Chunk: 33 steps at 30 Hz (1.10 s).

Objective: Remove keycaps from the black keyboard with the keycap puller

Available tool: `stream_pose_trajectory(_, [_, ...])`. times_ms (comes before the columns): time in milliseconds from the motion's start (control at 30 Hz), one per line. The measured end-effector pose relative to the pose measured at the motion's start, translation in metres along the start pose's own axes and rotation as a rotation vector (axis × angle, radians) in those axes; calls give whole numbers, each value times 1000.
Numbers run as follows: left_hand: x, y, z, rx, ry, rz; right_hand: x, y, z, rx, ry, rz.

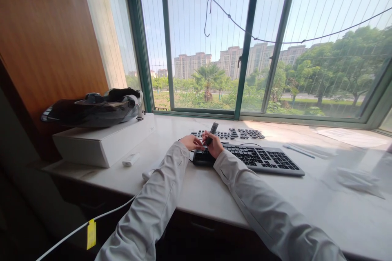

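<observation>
Keycap tool, small, dark, rigid and light by the look of it, pinched low on its shaft by the right hand, upper end free and tilted away toward the window. Best gripped near the base for control; probably slippery only if held at the tip. Left hand just beside, fingers curled at the tool's foot; whether gripping a keycap there, impossible to tell. Both wrists hovering over or resting on the left end of the keyboard, forearms in pale sleeves converging from below. Directly beyond the hands, rows of loose keycaps: tiny, hard, easily scattered, best taken by the sides. Further left of the hands, a white stick-shaped device, a white box bearing a dark helmet-like object. All on the pale bench.
</observation>
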<state>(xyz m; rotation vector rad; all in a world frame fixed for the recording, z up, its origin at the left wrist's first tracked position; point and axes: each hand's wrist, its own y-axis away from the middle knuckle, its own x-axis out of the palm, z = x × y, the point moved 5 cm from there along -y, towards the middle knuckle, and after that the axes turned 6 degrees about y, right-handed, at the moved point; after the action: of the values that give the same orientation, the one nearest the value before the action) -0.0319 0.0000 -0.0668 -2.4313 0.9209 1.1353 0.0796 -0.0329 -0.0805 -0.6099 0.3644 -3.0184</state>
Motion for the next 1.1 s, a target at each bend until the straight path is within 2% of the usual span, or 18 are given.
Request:
stream_pose_trajectory(200, [-1,-5,5,0,-13,-17,-5,-4,-7,42,-79,-24])
stream_pose_trajectory(367, [0,-6,8,-18,26,-24,-2,-2,-6,21,-148,-28])
stream_pose_trajectory(633, [-1,-6,10,-5,33,-52,2,0,-3,38,-97,-3])
stream_pose_trajectory(767, [-1,-8,13,11,35,-17,3,0,-4,49,-97,-31])
stream_pose_trajectory(933, [1,-7,13,29,42,0,9,1,-6,42,23,-39])
stream_pose_trajectory(1100, [10,-7,6,76,46,-14,9,-1,-10,-25,191,-125])
